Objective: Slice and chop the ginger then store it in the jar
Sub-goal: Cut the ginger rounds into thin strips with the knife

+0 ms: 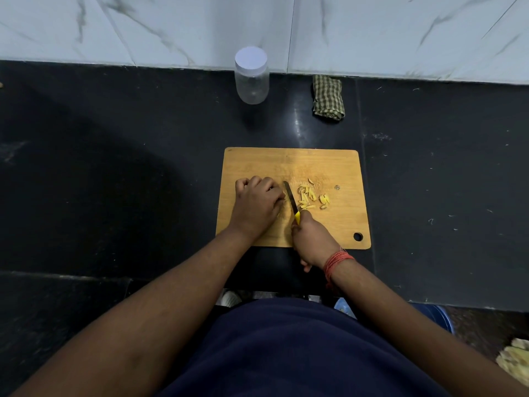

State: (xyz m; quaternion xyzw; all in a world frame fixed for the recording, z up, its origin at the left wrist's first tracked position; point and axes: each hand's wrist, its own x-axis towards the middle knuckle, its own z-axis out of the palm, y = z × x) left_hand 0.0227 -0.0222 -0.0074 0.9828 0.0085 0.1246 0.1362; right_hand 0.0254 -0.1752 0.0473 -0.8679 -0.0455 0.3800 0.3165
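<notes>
Black counter (pixel 114 167) w/ a wooden cutting board (pixel 329 224) near its front edge. Left hand (pixel 256 203) lies knuckles-up on the board, fingers curled (what it holds is hidden). Right hand (pixel 310 239) grips a yellow-handled knife (pixel 291 200), blade beside the left fingers. Cut ginger pieces (pixel 312 197) lie right of the blade. Clear jar (pixel 252 77), lid on, nothing visible inside, stands by the wall; checked cloth (pixel 328 97) nearby.
</notes>
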